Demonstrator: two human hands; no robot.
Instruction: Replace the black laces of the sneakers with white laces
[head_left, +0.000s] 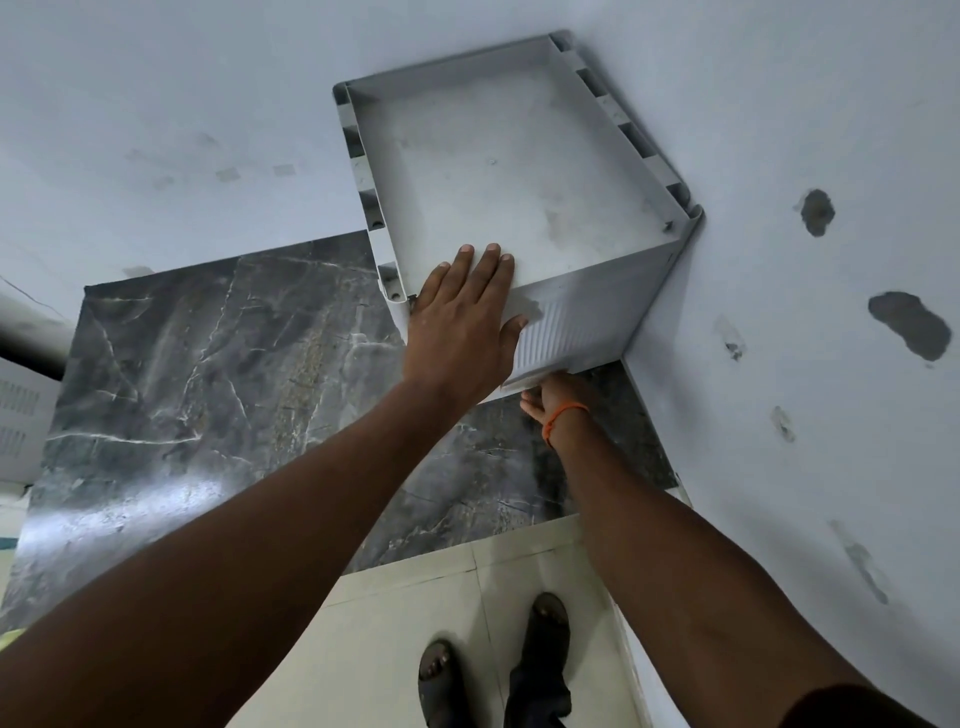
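Past a dark marble slab (208, 389), the right hand (553, 402) reaches under a gray plastic cabinet's (519, 156) ribbed front, fingers hidden, so its grip cannot be told. The left hand (457, 322) lies flat, fingers straight, on the cabinet's top rim; sneakers and laces are out of sight.

Dim, cool light — glare on the marble slab (171, 415), wide-angle bending.

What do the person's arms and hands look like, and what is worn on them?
Both forearms are bare. No glove, ring or watch is visible on the left hand. The right hand is largely hidden, but its wrist carries a thin orange thread band. A dark sleeve edge shows high on the right arm.
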